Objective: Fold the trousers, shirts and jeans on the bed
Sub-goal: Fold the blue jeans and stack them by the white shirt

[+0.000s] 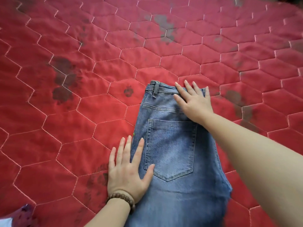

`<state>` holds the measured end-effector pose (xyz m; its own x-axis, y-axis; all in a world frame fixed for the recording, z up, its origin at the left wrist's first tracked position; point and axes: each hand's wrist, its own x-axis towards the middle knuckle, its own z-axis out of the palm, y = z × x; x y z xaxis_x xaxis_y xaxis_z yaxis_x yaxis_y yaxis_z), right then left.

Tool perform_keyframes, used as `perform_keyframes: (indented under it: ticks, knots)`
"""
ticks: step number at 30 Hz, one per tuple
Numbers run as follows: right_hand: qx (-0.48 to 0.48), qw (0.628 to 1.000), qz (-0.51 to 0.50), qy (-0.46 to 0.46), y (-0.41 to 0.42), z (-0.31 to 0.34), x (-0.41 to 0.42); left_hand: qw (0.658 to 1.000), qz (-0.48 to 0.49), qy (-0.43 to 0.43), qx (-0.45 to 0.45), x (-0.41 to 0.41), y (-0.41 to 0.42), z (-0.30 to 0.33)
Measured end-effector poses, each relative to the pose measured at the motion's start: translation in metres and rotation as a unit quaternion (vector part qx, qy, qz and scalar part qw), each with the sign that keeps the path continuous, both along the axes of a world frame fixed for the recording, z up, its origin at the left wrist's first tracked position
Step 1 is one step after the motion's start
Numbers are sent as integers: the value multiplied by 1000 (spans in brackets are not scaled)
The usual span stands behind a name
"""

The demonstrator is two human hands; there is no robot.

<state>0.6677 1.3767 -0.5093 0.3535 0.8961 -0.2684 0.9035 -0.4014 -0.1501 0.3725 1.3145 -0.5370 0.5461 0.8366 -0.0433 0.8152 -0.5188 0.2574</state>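
The jeans (173,145) lie flat on the bed (65,112), folded lengthwise, with the waistband at the far end and one back pocket (170,148) facing up. The legs run toward the viewer and leave the frame at the bottom edge. The left hand (129,169) rests flat with fingers straight and spread; it straddles the left edge of the jeans, thumb and index finger on the denim, the other fingers on the bed. It grasps nothing. A bead bracelet (122,199) sits on the left wrist. The right hand (193,100) presses flat on the far right corner at the waistband, fingers straight and reaching just past the top edge onto the bed. It also grasps nothing. The red quilted bed cover, stitched in hexagons with dark printed marks, lies open on the left, right and far sides of the jeans. A small piece of patterned cloth (21,215) shows at the bottom left corner, well apart from the jeans.
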Motion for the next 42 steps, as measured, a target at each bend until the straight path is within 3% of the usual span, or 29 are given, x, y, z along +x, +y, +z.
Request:
perform_keyframes:
  ticks: [2, 5, 7, 10, 13, 17, 19, 23, 28, 31, 34, 36, 40, 42]
  knots:
    - [30, 999, -3, 28, -10, 10, 14, 1000, 0, 1, 7, 0, 0, -1]
    - [154, 980, -60, -110, -39, 14, -11, 1000, 3, 7, 12, 1, 0, -2]
    - [195, 979, 34, -40, -56, 7, -67, 1000, 6, 6, 17, 1, 0, -2]
    - [110, 975, 193, -7, -76, -13, -114, 1000, 8, 4, 28, 2, -2, -2]
    - [87, 991, 74, -71, -82, -17, -82, 999, 8, 5, 32, 2, -1, -1]
    - [40, 981, -77, -172, -87, -17, -67, 999, 7, 11, 32, 3, -2, 1]
    - [68, 981, -112, -143, -83, -15, -91, 999, 9, 15, 29, 4, -2, 3]
    - [96, 994, -41, -35, -68, -18, -142, 999, 11, 19, 24, 4, -3, 5]
    - [71, 988, -127, -47, 6, -21, -152, 999, 12, 18, 26, 4, -3, 6]
    - [53, 997, -52, -23, 18, -17, -147, 999, 18, 24, 24, 5, -2, 6]
    - [79, 988, 130, 36, -14, -9, -142, 999, 15, 17, 28, 5, -3, 6]
    - [70, 983, 171, -1, -47, -7, -139, 999, 14, 19, 28, 5, -3, 5]
    - [-3, 991, 3, -135, -120, -8, -90, 999, 13, 20, 33, 4, -3, 2]
    - [7, 982, -80, -169, -147, -5, -71, 999, 14, 16, 35, 5, -3, 1]
